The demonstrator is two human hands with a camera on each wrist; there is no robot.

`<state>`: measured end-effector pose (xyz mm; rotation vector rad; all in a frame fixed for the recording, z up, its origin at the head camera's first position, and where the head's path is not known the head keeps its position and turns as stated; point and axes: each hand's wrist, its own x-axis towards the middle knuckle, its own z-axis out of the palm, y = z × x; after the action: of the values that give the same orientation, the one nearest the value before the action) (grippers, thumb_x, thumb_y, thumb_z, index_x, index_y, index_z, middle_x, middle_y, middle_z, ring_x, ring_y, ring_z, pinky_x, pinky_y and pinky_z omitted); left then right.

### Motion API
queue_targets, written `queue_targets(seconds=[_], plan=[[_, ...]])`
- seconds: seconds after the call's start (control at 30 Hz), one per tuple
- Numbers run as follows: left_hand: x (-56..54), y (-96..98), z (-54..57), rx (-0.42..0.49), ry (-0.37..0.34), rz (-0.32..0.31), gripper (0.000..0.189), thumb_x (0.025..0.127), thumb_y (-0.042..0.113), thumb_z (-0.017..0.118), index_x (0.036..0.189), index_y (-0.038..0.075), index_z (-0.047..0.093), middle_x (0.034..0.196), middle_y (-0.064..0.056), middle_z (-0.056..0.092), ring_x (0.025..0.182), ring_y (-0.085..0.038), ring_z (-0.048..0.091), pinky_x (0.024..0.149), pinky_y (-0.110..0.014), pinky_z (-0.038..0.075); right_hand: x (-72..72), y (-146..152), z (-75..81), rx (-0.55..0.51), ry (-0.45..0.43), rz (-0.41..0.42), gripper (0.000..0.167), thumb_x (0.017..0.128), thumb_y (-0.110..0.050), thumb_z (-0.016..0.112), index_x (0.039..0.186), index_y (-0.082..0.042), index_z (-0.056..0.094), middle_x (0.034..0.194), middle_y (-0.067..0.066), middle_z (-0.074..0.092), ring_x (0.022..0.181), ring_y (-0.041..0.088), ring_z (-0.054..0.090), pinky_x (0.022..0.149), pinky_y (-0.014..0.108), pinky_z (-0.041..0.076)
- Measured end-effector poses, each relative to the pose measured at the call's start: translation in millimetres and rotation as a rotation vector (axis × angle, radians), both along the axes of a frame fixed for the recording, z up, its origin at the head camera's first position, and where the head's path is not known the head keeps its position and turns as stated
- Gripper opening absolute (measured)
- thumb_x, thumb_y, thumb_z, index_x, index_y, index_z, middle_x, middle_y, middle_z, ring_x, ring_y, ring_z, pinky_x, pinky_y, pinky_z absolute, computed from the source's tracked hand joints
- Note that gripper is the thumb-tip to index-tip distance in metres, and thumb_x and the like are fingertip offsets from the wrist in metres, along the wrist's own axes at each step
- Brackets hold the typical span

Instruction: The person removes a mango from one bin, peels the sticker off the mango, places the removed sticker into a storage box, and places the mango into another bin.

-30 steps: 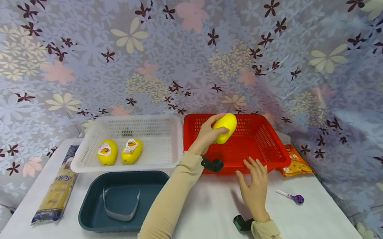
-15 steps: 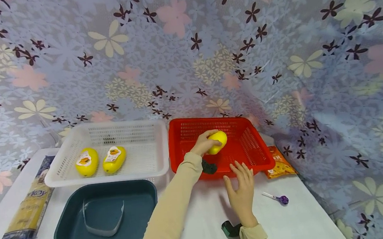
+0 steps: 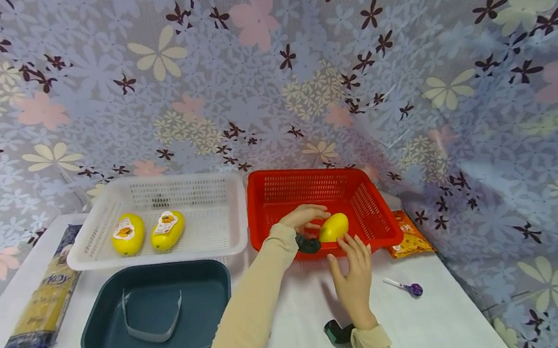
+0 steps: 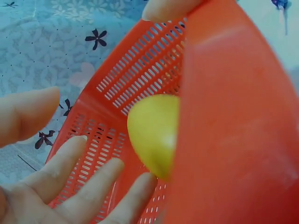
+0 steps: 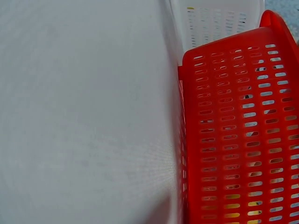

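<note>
A yellow mango [image 3: 334, 227] lies in the red basket [image 3: 279, 180], near its front wall. My left hand [image 3: 304, 216] is inside the basket just left of the mango, fingers stretched out; the left wrist view shows its spread fingers [image 4: 100, 184] beside the mango [image 4: 154, 133], holding nothing. My right hand [image 3: 354, 279] reaches the basket's front rim from outside, its straight fingers touching around the rim close to the mango. In the right wrist view the basket's perforated wall [image 5: 238, 116] fills the right side; only a blurred bit of that hand shows.
Two more mangoes with stickers [image 3: 128, 233] sit in a white basket [image 3: 210, 189] at left. A dark teal tray [image 3: 204, 338] holds a clear curved strip [image 3: 148, 336]. A pasta pack [image 3: 44, 300] lies far left; an orange snack bag [image 3: 408, 237] and lollipop [image 3: 413, 290] lie right.
My left hand lowered the mango into the red basket, let it go and straightened its fingers. The right hand stayed near the front rim. The view shifted rightward at first.
</note>
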<state>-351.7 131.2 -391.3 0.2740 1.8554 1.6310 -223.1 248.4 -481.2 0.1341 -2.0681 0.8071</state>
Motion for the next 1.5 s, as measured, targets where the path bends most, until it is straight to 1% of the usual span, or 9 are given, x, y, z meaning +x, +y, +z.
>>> queue_targets(seconds=[0.13, 0.3, 0.5, 0.6, 0.83, 1.0, 1.17, 1.27, 1.5], plan=[[-2.0, -2.8, 1.2, 0.011, -0.022, 0.015, 0.049, 0.095, 0.024, 0.059, 0.141, 0.011, 0.049, 0.146, -0.013, 0.049, 0.13, -0.037, 0.05, 0.105, -0.053, 0.043, -1.4, -1.9, 0.1, -0.004, -0.009, 0.006, 0.038, 0.083, -0.007, 0.071, 0.119, 0.003, 0.063, 0.129, 0.023, 0.059, 0.129, 0.042, 0.043, 0.113, 0.065, 0.018], [-2.6, -8.4, 5.7, 0.027, -0.004, 0.024, 0.046, 0.095, 0.023, 0.06, 0.138, 0.011, 0.052, 0.143, -0.012, 0.052, 0.128, -0.036, 0.052, 0.105, -0.051, 0.044, -2.9, -2.2, -1.5, 0.001, 0.012, 0.012, 0.04, 0.081, -0.006, 0.072, 0.119, 0.004, 0.063, 0.129, 0.023, 0.059, 0.128, 0.043, 0.043, 0.113, 0.064, 0.018], [8.7, -16.8, 23.5, 0.075, 0.075, 0.021, 0.042, 0.097, 0.022, 0.057, 0.137, 0.011, 0.053, 0.145, -0.012, 0.05, 0.131, -0.038, 0.049, 0.108, -0.054, 0.04, -1.7, -0.3, -1.6, 0.002, -0.005, 0.001, 0.042, 0.081, -0.004, 0.073, 0.121, 0.004, 0.063, 0.129, 0.024, 0.059, 0.127, 0.045, 0.043, 0.113, 0.065, 0.017], [20.7, -24.8, 34.1, 0.047, 0.181, 0.001, 0.042, 0.098, 0.023, 0.056, 0.138, 0.012, 0.053, 0.144, -0.011, 0.051, 0.129, -0.036, 0.051, 0.107, -0.053, 0.041, 0.6, 0.4, 3.6, 0.03, -0.051, -0.024, 0.041, 0.082, -0.008, 0.074, 0.12, 0.003, 0.063, 0.128, 0.024, 0.06, 0.127, 0.044, 0.044, 0.112, 0.065, 0.018], [57.6, -56.2, 50.3, -0.12, 0.522, -0.073, 0.041, 0.097, 0.025, 0.057, 0.135, 0.011, 0.056, 0.135, -0.008, 0.059, 0.126, -0.026, 0.054, 0.106, -0.04, 0.044, 5.4, 3.5, 22.5, 0.09, -0.199, -0.062, 0.041, 0.083, -0.018, 0.074, 0.119, 0.001, 0.065, 0.127, 0.021, 0.062, 0.126, 0.041, 0.045, 0.106, 0.063, 0.025], [83.5, -89.0, 53.1, -0.187, 0.669, -0.102, 0.039, 0.097, 0.026, 0.058, 0.133, 0.01, 0.057, 0.133, -0.008, 0.061, 0.124, -0.026, 0.057, 0.104, -0.041, 0.046, 7.5, 1.5, 32.3, 0.049, -0.19, -0.013, 0.036, 0.082, -0.014, 0.075, 0.114, 0.002, 0.067, 0.126, 0.024, 0.061, 0.13, 0.043, 0.04, 0.107, 0.063, 0.026], [107.1, -124.1, 47.3, -0.205, 0.738, -0.022, 0.039, 0.096, 0.023, 0.06, 0.132, 0.011, 0.057, 0.133, -0.009, 0.06, 0.117, -0.029, 0.058, 0.1, -0.048, 0.047, 11.0, -1.3, 41.3, -0.012, -0.156, 0.045, 0.032, 0.081, -0.009, 0.076, 0.11, 0.001, 0.069, 0.126, 0.024, 0.061, 0.13, 0.043, 0.039, 0.106, 0.064, 0.027], [119.5, -146.4, 40.2, -0.236, 0.773, 0.078, 0.038, 0.095, 0.021, 0.06, 0.131, 0.01, 0.058, 0.133, -0.008, 0.061, 0.12, -0.029, 0.057, 0.102, -0.049, 0.046, 14.4, -5.2, 46.6, -0.04, -0.182, 0.082, 0.032, 0.081, -0.009, 0.076, 0.112, 0.0, 0.069, 0.126, 0.022, 0.061, 0.131, 0.041, 0.039, 0.106, 0.064, 0.027], [148.0, -200.8, 23.3, -0.407, 0.824, 0.323, 0.039, 0.094, 0.02, 0.063, 0.132, 0.014, 0.059, 0.136, -0.007, 0.058, 0.129, -0.029, 0.052, 0.107, -0.051, 0.041, 24.4, -13.6, 59.5, -0.094, -0.26, 0.176, 0.034, 0.083, -0.008, 0.073, 0.116, -0.003, 0.067, 0.13, 0.019, 0.059, 0.13, 0.038, 0.041, 0.104, 0.06, 0.03]])
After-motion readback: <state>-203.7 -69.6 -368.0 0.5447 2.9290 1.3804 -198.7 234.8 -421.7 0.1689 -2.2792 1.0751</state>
